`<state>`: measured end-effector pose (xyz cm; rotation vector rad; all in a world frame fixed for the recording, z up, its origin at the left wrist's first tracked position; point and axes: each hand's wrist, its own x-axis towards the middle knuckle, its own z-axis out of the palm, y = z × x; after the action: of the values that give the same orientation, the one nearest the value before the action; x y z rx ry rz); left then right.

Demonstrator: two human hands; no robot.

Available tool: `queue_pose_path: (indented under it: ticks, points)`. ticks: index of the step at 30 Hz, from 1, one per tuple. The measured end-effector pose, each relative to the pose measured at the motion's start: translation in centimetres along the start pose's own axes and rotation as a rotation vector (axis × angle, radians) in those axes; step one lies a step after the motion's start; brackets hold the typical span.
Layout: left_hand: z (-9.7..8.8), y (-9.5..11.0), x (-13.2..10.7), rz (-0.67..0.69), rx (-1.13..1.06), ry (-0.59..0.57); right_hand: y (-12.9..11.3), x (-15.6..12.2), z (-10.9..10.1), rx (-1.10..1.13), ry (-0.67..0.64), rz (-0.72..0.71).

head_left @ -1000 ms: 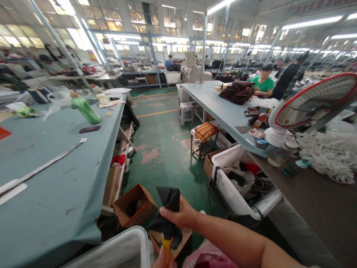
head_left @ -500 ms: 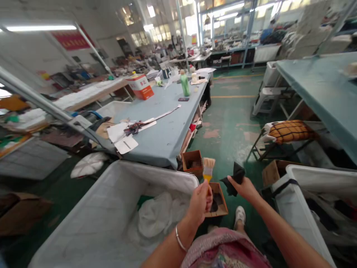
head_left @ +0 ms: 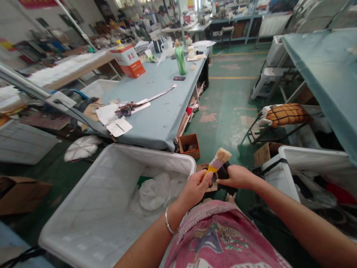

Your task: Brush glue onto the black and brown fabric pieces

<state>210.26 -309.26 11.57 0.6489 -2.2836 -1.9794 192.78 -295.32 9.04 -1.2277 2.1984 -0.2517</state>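
Note:
My left hand [head_left: 198,186] is closed around the yellow handle of a paintbrush [head_left: 218,160], its pale bristles pointing up and to the right. Close beside it, my right hand [head_left: 237,178] grips a piece of black material [head_left: 224,172], partly hidden behind the brush and the fingers. Whether the brush touches the black piece I cannot tell. Below both hands, a cardboard box [head_left: 210,186] on the floor is mostly covered by them.
A large white bin [head_left: 83,186] with white plastic inside stands at left, against a blue-topped table [head_left: 156,123]. A second white bin [head_left: 292,178] is at right, near a stool with an orange checked cushion [head_left: 288,114]. A small box [head_left: 189,146] sits by the table's corner.
My two hands have come together, bringing the black piece in behind the brush. The brush has tipped from upright to leaning right. The view has tilted downward.

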Motion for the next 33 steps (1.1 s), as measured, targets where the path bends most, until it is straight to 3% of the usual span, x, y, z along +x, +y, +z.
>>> queue_pose_path:
  ticks: [5, 10, 20, 26, 33]
  points:
    - [1.0, -1.1, 0.4, -0.038, 0.023, 0.090, -2.0, -0.2, -0.1, -0.188, 0.041, 0.020]
    - [0.2, -2.3, -0.3, -0.099, -0.076, 0.126, -2.4, -0.8, -0.8, -0.162, 0.104, -0.027]
    - [-1.8, -5.7, -1.5, -0.169, 0.066, 0.051, -1.9, -0.9, -0.4, -0.074, 0.274, -0.241]
    - [-3.4, -5.9, -1.9, -0.144, 0.285, -0.091, -1.6, -0.8, -0.3, -0.072, 0.387, -0.419]
    - [-5.2, -4.9, -2.1, -0.046, 0.450, -0.256, -1.6, -1.1, 0.5, 0.265, 0.167, -0.393]
